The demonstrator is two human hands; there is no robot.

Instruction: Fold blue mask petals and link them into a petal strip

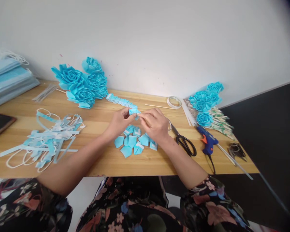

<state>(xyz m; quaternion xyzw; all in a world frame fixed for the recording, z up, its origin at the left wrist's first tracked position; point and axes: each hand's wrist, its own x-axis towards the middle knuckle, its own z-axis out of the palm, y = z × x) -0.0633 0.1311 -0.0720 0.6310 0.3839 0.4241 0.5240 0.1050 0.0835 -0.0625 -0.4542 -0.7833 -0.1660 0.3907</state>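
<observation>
Between my hands, above the middle of the table, is a small folded light-blue piece [134, 111]. My left hand [119, 123] pinches it from the left with thumb and finger. The closed fingertips of my right hand [157, 124] grip its right edge. Just below lies a pile of folded blue pieces [132, 141], some with white strips on them. Behind my hands, a row of overlapping folded pieces [120, 101] runs diagonally towards the large blue flowers [84, 82].
Cut strips and ear loops [50, 138] lie tangled at left, below stacked masks [9, 79] and beside a dark phone-like object [1, 125]. To the right are black scissors [185, 141], a blue glue gun [207, 140], a tape roll [174, 102] and smaller blue flowers [205, 100].
</observation>
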